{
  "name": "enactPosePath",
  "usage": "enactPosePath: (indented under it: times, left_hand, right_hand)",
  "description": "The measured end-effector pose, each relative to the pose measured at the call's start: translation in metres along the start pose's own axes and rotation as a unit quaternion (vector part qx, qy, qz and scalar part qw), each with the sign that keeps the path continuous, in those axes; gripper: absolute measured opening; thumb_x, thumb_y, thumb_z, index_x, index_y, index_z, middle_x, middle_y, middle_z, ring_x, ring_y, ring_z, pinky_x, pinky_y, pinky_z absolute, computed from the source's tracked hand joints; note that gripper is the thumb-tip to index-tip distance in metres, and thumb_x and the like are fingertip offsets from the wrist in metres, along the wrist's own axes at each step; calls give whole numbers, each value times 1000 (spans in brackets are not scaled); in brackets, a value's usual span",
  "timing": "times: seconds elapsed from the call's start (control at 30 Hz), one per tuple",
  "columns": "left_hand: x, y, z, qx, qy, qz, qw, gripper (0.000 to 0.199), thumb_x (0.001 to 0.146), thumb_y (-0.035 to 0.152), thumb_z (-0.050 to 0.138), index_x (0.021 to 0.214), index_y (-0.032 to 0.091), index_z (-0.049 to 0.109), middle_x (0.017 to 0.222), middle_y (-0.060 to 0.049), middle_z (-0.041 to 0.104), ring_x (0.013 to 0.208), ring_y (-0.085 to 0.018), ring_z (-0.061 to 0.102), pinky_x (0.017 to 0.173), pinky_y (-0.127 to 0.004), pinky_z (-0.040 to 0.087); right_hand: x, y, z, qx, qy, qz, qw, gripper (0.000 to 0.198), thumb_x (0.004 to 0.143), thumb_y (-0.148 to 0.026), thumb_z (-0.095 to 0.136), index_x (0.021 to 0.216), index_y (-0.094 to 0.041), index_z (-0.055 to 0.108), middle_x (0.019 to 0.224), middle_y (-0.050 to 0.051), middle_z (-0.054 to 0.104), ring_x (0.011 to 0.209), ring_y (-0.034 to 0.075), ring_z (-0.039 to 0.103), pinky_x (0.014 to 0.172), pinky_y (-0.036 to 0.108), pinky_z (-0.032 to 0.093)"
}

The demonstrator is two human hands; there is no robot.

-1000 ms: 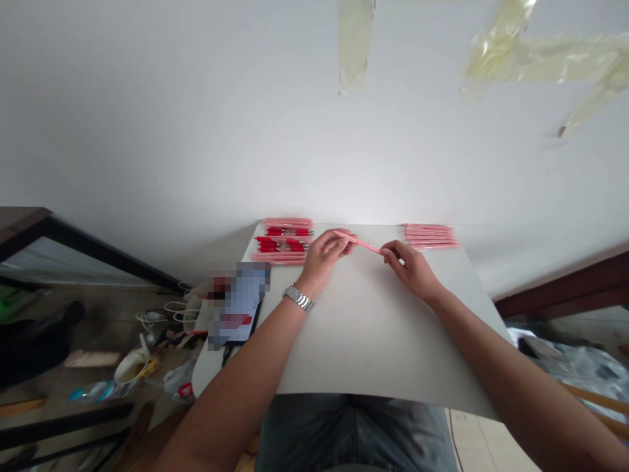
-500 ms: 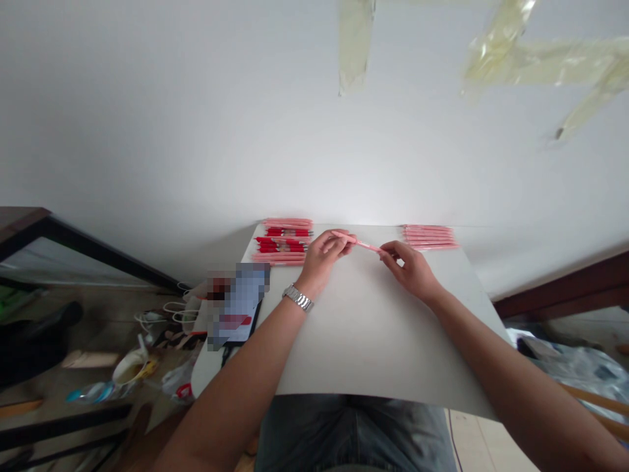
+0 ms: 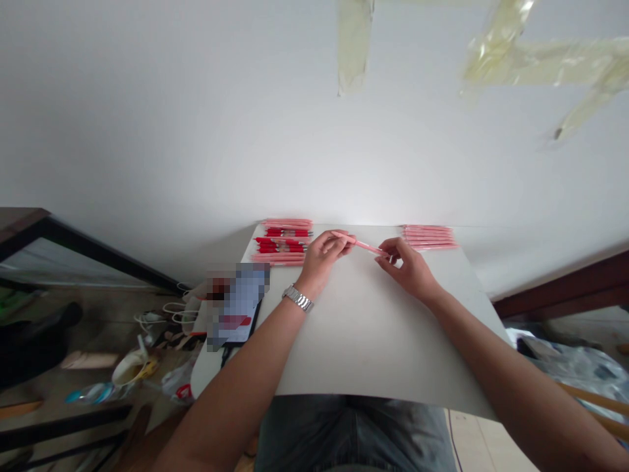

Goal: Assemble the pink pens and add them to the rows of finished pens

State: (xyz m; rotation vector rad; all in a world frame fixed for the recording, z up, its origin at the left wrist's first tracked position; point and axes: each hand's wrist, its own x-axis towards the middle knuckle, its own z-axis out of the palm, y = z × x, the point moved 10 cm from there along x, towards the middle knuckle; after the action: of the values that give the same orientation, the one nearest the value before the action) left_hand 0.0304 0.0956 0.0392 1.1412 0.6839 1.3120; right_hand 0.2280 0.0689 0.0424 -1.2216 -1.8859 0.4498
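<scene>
My left hand [image 3: 328, 250], with a metal-band watch [image 3: 297, 297] on the wrist, pinches a slim pink pen [image 3: 364, 246] above the white table. The pen slants down to the right, a pale label along its barrel. Around its lower right end, my right hand [image 3: 405, 262] has thumb and fingers apart, fingers curled close behind the tip. Whether they touch the pen is hard to see. Left of my left hand lie red pens [image 3: 282, 246] and pink pens [image 3: 278, 257]. A row of pink pens [image 3: 428, 237] lies beyond my right hand.
The white table [image 3: 373, 347] stands against a wall with yellowish tape [image 3: 354, 46]. A phone or tablet [image 3: 240, 308], partly blurred, lies at its left edge. On the floor to the left are a bucket-like tub [image 3: 128, 368], a plastic bottle [image 3: 95, 393] and cables.
The thumb and fingers of my right hand have parted at the pen's end, showing more of its tip. My left hand stays in place with the pen.
</scene>
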Motion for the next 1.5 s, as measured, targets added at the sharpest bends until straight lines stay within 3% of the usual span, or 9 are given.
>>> enactPosePath:
  times: [0.3, 0.57, 0.7, 1.2, 1.5]
  left_hand:
    - [1, -6, -1, -3, -1, -7, 1000, 31, 87, 43, 78, 105, 19, 72, 116, -12, 76, 114, -24, 70, 107, -45, 52]
    - [2, -4, -4, -1, 0, 9, 1000, 26, 89, 40, 76, 104, 19, 71, 114, -11, 76, 116, -24, 69, 104, -42, 54]
    - [2, -5, -5, -7, 5, 3, 1000, 29, 86, 42, 79, 103, 19, 71, 113, -11, 76, 115, -24, 70, 104, -43, 54]
    - [2, -5, -3, -6, 2, 8, 1000, 28, 88, 41, 78, 102, 19, 70, 115, -11, 75, 117, -25, 69, 106, -44, 53]
    - [2, -6, -2, -2, 3, -1, 1000, 28, 87, 42, 78, 103, 19, 72, 115, -11, 76, 112, -23, 70, 104, -42, 54]
  right_hand:
    - [0, -7, 4, -17, -53, 20, 998, 32, 107, -47, 43, 102, -23, 63, 79, 3, 68, 68, 17, 61, 64, 31, 46]
    - [-1, -1, 2, -7, -16, 11, 1000, 34, 97, -48, 61, 122, -24, 59, 91, 4, 68, 77, 18, 66, 70, 31, 54]
    - [-1, 3, 2, 3, -4, 12, 1000, 33, 93, -44, 67, 118, -25, 58, 100, 5, 69, 79, 18, 67, 72, 32, 58]
    - [0, -2, -4, -26, 18, -12, 999, 23, 99, -45, 60, 109, -24, 62, 94, 6, 69, 79, 20, 67, 71, 33, 55]
    - [1, -6, 4, -23, -49, 15, 998, 29, 106, -45, 45, 105, -22, 62, 78, 2, 65, 68, 17, 60, 64, 30, 46]
